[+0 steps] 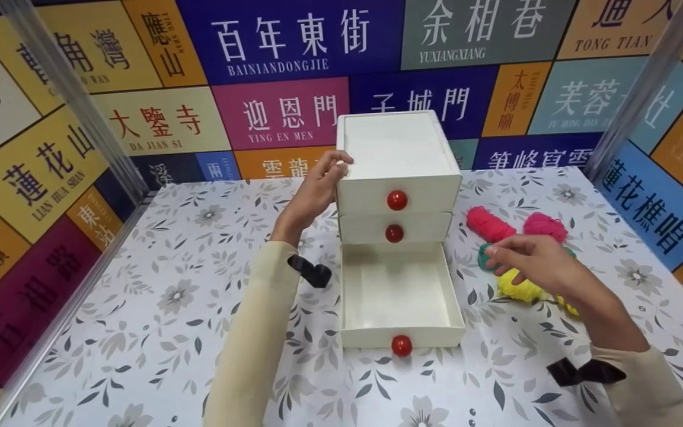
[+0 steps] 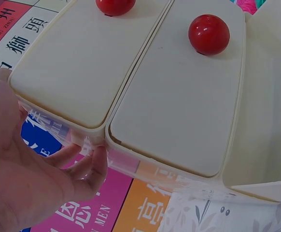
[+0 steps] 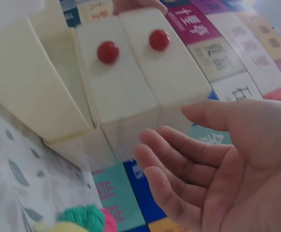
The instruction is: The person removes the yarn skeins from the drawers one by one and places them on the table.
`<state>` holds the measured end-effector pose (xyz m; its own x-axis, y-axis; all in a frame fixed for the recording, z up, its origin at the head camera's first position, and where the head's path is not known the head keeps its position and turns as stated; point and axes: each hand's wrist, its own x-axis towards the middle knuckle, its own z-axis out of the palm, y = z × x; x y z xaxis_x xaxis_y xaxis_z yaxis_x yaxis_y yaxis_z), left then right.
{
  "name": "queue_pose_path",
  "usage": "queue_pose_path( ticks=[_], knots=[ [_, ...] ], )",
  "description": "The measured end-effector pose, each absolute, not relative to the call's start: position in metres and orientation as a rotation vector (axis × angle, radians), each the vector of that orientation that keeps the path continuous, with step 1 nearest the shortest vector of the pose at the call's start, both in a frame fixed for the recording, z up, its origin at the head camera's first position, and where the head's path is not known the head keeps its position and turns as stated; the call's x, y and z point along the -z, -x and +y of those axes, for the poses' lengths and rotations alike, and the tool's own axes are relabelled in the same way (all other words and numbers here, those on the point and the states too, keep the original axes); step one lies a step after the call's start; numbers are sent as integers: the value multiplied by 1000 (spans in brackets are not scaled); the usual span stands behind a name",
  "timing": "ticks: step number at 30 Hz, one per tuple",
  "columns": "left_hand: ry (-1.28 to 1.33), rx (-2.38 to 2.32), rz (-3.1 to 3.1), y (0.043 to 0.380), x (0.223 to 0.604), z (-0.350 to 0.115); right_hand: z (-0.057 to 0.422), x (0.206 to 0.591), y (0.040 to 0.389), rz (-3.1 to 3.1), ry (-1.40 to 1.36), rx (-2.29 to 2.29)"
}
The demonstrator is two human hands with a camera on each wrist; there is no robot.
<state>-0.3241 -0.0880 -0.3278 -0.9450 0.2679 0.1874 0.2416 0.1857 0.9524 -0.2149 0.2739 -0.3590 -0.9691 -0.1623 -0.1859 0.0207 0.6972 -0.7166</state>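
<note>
A small white drawer cabinet (image 1: 399, 145) with red knobs stands on the table, its bottom drawer (image 1: 402, 284) pulled out and bare inside. My left hand (image 1: 321, 187) holds the cabinet by its upper left side; in the left wrist view that hand (image 2: 39, 169) has its fingers bent against the side wall and its thumb near the top corner. To the right of the cabinet, my right hand (image 1: 546, 267) hovers over bundles of yarn with nothing in it. Its fingers are loosely bent in the right wrist view, where the hand (image 3: 227, 169) appears beside the cabinet.
Red yarn (image 1: 490, 224), pink yarn (image 1: 546, 225), green yarn (image 1: 485, 256) and yellow yarn (image 1: 519, 286) lie right of the cabinet, partly behind my right hand. The table (image 1: 158, 332) wears a leaf-patterned cover. Panels with lettering (image 1: 294, 41) rise behind it.
</note>
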Motion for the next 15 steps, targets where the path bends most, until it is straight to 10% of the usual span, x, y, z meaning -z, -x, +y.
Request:
queue_pose_path(
  ticks=[15],
  knots=[
    [-515,-1957,2366,325,328,-88,221,374,191,2419,448,1290]
  ],
)
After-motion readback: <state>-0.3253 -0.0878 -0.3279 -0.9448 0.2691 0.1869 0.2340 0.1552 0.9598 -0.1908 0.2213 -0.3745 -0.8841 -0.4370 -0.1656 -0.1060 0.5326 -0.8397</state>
